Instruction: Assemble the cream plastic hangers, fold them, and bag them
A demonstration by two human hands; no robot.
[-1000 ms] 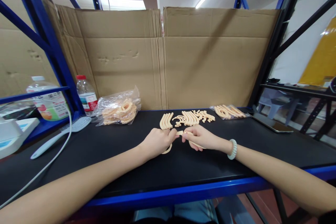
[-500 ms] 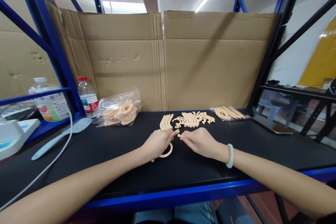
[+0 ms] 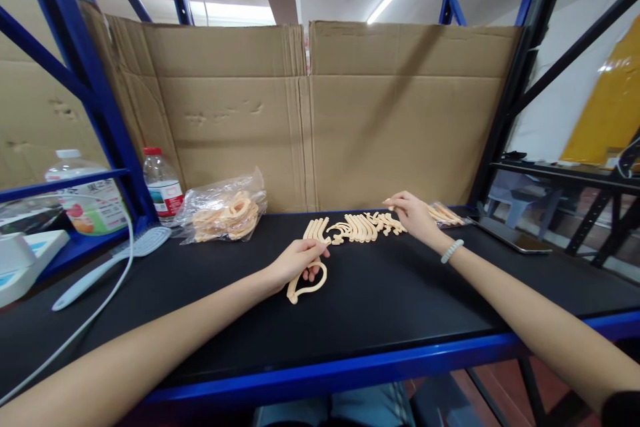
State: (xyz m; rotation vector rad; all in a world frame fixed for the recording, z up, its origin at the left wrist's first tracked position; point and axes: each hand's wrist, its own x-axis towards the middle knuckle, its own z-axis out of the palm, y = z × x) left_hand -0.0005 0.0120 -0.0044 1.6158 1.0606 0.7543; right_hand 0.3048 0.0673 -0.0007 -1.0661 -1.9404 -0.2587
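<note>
My left hand [image 3: 299, 260] is closed round a pale, curved, wooden-looking piece [image 3: 311, 288]; its heart-like loop hangs below my fingers over the black tabletop. Just beyond that hand is a set of slim curved strips [image 3: 316, 229]. Beside them lies a row of wavy pale strips [image 3: 361, 228], and small knobbly pale pieces [image 3: 387, 222] follow at its right end. My right hand [image 3: 413, 215] hovers at those small pieces, fingers loosely stretched toward the left, with nothing clearly visible in them. It partly covers a clear bag of pale parts [image 3: 445, 213] behind it.
At the back left sit a larger clear bag of pale parts [image 3: 227, 217] and a red-capped bottle [image 3: 163, 187]. A light blue brush [image 3: 115, 263] and a white cable [image 3: 131, 240] lie on the left. A flat dark device [image 3: 515, 238] rests at right; cardboard [image 3: 240, 113] walls the back.
My right hand has moved away from my left, rightward and farther back to the small pieces. My left hand has turned slightly, showing more of the looped piece.
</note>
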